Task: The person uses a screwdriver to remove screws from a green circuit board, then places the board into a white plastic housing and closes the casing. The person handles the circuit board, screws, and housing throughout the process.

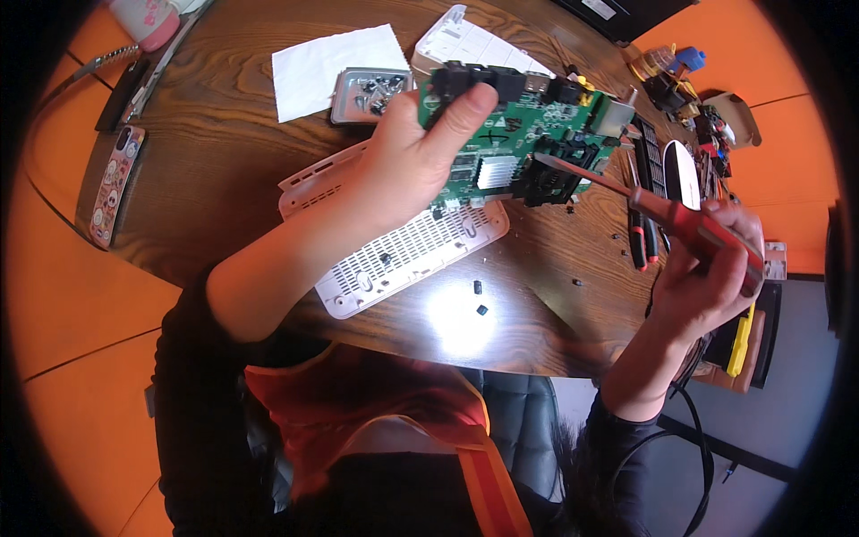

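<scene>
My left hand [416, 157] grips a green circuit board [501, 127] by its left end, the thumb pressed over the black connectors along the top edge. The board is held up above the table, tilted, with a silver finned heat sink [497, 172] on its face. In my right hand [702, 286] is a screwdriver [684, 224] with a red and grey handle. Its shaft points left, and the tip lies at a black square part [548, 179] low on the board. Whether the tip touches that part I cannot tell. Under the board lies a white vented plastic cover [412, 253].
Small black pieces [480, 288] are scattered on the wooden table [206, 179]. A grey tray [356, 115] of small metal parts sits on white paper [309, 63]. Behind stands a white plastic shell [483, 45]. Red-handled pliers [639, 242] and a white mouse [683, 170] are at right, a phone [117, 183] at left.
</scene>
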A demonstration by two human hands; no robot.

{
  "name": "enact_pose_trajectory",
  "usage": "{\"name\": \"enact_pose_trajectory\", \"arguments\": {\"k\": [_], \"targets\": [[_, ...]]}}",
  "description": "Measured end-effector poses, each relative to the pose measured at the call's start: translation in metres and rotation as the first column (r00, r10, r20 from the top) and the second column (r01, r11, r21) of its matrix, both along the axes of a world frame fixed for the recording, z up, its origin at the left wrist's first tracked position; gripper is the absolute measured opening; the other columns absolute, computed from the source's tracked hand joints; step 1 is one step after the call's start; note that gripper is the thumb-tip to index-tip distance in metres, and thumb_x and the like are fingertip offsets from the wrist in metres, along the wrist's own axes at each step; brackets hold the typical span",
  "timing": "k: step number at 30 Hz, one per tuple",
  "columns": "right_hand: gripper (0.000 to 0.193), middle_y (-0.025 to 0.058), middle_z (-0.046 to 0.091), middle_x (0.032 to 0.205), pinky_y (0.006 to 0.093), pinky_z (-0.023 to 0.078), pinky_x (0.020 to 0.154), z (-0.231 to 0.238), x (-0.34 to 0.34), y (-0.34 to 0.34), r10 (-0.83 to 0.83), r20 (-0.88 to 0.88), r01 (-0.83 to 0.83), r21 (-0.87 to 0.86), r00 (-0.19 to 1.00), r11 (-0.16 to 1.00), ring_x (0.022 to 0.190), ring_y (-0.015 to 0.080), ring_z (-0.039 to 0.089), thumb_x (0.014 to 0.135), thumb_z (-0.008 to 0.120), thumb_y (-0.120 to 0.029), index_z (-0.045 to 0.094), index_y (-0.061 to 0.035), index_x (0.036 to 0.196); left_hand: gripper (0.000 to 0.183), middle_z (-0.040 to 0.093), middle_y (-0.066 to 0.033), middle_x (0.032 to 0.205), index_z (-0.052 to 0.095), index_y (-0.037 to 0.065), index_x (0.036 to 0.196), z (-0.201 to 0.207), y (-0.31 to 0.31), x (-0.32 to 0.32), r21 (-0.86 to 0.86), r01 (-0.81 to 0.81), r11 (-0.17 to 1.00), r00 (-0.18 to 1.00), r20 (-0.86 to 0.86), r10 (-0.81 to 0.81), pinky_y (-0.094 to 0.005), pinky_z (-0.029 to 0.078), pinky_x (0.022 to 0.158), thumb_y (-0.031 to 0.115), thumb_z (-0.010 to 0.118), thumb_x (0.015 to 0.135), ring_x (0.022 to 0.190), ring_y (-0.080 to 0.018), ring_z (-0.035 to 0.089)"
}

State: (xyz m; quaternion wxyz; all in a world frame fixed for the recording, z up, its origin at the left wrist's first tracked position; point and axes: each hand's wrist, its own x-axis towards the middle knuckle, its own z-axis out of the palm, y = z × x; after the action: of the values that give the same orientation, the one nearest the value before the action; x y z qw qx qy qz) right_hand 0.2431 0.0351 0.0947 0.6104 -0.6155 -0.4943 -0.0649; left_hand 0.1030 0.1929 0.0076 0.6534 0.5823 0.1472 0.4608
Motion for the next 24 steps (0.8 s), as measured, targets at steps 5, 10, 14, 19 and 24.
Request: {"name": "enact_pose_trajectory", "arguments": {"k": [5, 10, 14, 19, 24], "targets": [[0.022, 0.0104, 0.057, 0.077, 0.0159, 0.028, 0.035, 0.004, -0.005, 0.019, 0.116, 0.094, -0.099, -0.168, 0.989, 0.981, 0.038, 0.0042, 0.038, 0.082, 0.050, -0.016, 0.051, 0.0054, 0.087, 0.044, 0.051, 0.0012, 0.054, 0.059, 0.002, 0.073, -0.003, 0.000, -0.004, 0.134, 0.016, 0.991, 0.999, -0.031, -0.012, -0.0248, 0.036, 0.049, 0.043, 0.051, 0.087, 0.050, -0.0070, 0.044], [0.039, 0.0062, 0.052, 0.086, 0.0155, 0.041, 0.047, 0.012, -0.001, 0.025, 0.282, 0.006, -0.275, -0.207, 0.959, 0.939, 0.058, 0.0066, 0.053, 0.076, 0.068, -0.008, 0.043, 0.0017, 0.104, 0.038, 0.054, -0.0015, 0.054, 0.062, 0.001, 0.077, -0.002, 0.002, -0.004, 0.244, -0.005, 0.970, 0.998, -0.059, 0.020, -0.0252, 0.037, 0.047, 0.037, 0.054, 0.087, 0.049, -0.0082, 0.047], [0.034, 0.0117, 0.053, 0.097, 0.0198, 0.048, 0.056, 0.022, 0.008, 0.035, 0.400, 0.175, -0.332, -0.320, 0.900, 0.887, 0.079, 0.0139, 0.059, 0.082, 0.058, -0.004, 0.041, 0.0020, 0.111, 0.034, 0.055, -0.0027, 0.056, 0.063, 0.002, 0.080, -0.001, 0.001, -0.007, 0.274, 0.034, 0.961, 0.995, -0.102, -0.006, -0.0249, 0.038, 0.047, 0.034, 0.056, 0.086, 0.049, -0.0092, 0.050], [0.031, 0.0132, 0.061, 0.093, 0.0141, 0.040, 0.045, 0.015, 0.004, 0.049, 0.378, 0.325, -0.269, -0.335, 0.867, 0.903, 0.064, 0.0112, 0.060, 0.085, 0.054, -0.003, 0.041, 0.0006, 0.113, 0.029, 0.062, -0.0067, 0.066, 0.063, 0.001, 0.094, -0.004, -0.003, -0.005, 0.308, 0.077, 0.948, 0.993, -0.113, -0.044, -0.0254, 0.043, 0.053, 0.028, 0.059, 0.084, 0.057, -0.0113, 0.056], [0.031, 0.0117, 0.063, 0.081, 0.0167, 0.045, 0.047, 0.018, -0.008, 0.054, 0.182, 0.193, -0.073, -0.467, 0.964, 0.881, 0.061, 0.0134, 0.063, 0.082, 0.060, -0.005, 0.043, 0.0013, 0.108, 0.030, 0.066, -0.0092, 0.078, 0.061, 0.001, 0.104, -0.009, 0.000, 0.001, 0.398, 0.030, 0.917, 0.999, -0.036, -0.017, -0.0264, 0.048, 0.061, 0.022, 0.062, 0.082, 0.066, -0.0142, 0.061]]}}
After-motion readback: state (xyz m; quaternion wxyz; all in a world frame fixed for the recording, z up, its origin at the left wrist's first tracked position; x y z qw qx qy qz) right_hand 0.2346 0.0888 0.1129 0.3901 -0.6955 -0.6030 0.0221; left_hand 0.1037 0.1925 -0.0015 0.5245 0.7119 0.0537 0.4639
